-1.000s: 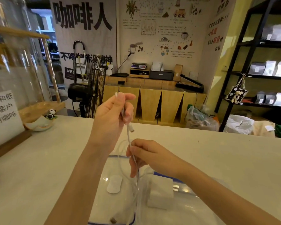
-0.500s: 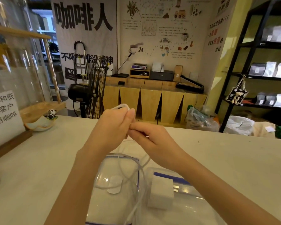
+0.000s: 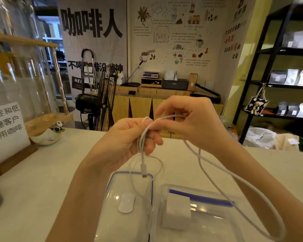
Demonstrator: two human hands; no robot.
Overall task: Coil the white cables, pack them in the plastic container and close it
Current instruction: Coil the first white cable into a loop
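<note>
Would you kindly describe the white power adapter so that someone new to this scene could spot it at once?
Start at the pale counter and look below the two hands to the clear plastic container on the right, next to its lid. The power adapter is the white block inside it, by the blue strip. Unlike the flat white oval on the lid, it is boxy and square-edged.

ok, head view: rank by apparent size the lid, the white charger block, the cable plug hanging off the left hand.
1. Lid, largest, though partly cut off by the frame.
2. Charger block, clearly smaller.
3. Plug, smallest by far; it hangs nearer the camera than the other two and looks tiny even so.
</note>
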